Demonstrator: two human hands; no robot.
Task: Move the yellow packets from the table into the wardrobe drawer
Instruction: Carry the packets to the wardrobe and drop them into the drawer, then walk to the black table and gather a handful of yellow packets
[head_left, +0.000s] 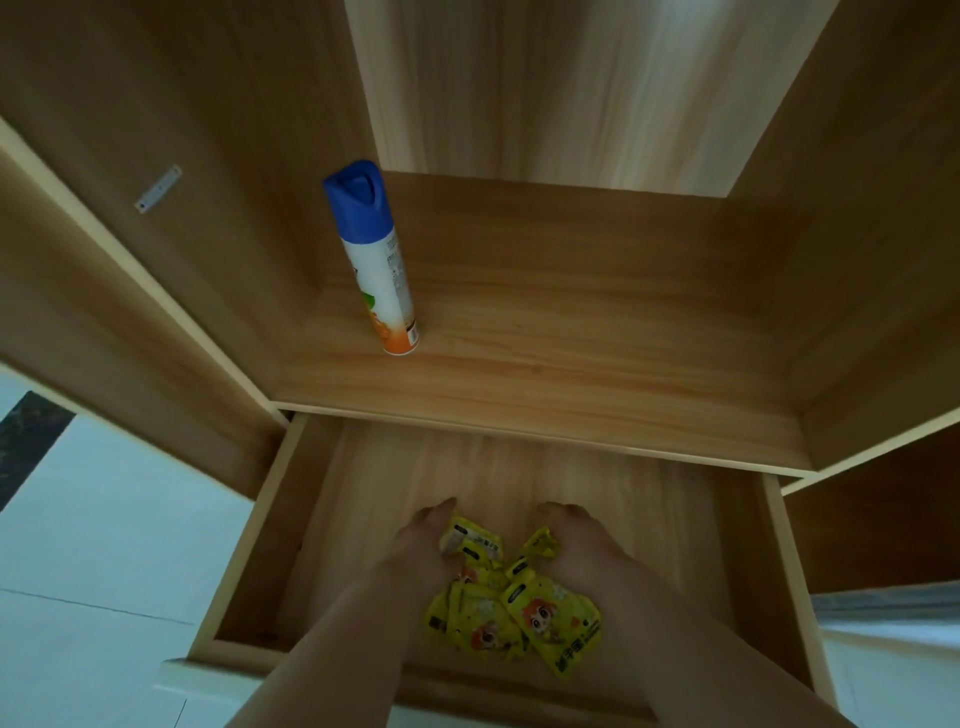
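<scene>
Both hands (422, 540) (577, 545) touch yellow packets (519, 613) lying in the drawer (260, 551).

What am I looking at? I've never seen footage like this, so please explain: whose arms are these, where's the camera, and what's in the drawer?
There is no machine: a person wears one camera on the head, looking down at their bare arms. The left hand and right hand reach into an open wardrobe drawer, flanking and touching a pile of yellow packets on its bottom; whether they grip any is unclear. On the shelf above stands a spray can with a blue cap.
</scene>
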